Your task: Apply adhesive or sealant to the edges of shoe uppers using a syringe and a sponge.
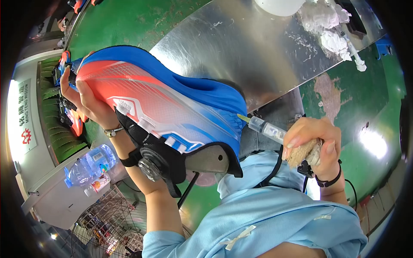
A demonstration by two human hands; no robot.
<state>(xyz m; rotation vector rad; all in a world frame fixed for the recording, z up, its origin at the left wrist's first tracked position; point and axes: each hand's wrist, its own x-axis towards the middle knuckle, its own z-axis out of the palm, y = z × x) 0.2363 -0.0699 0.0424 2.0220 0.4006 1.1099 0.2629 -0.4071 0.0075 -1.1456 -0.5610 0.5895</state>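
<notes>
A sports shoe point(172, 105) in red, white and blue with a thick blue sole is held up on its side, toe left, heel right. My left hand point(91, 96) wraps around its toe end; part of the fingers is hidden behind it. Between the fingers of my right hand point(316, 135) is a syringe point(269, 130) with a yellow-green tip. That tip points at the shoe's heel, at or very near the sole edge. A wad of tan, frayed cloth point(306, 154) is also in my right hand. A black round dial-like piece point(151, 164) shows between the shoe and my left forearm.
Beyond the shoe lies a metal plate point(241, 38) on a green surface, with crumpled white tissue point(333, 32) and a white round object point(280, 5) on it. Plastic bottles point(92, 163) and a wire fan guard point(109, 219) are at lower left. More shoes point(74, 121) stand at far left.
</notes>
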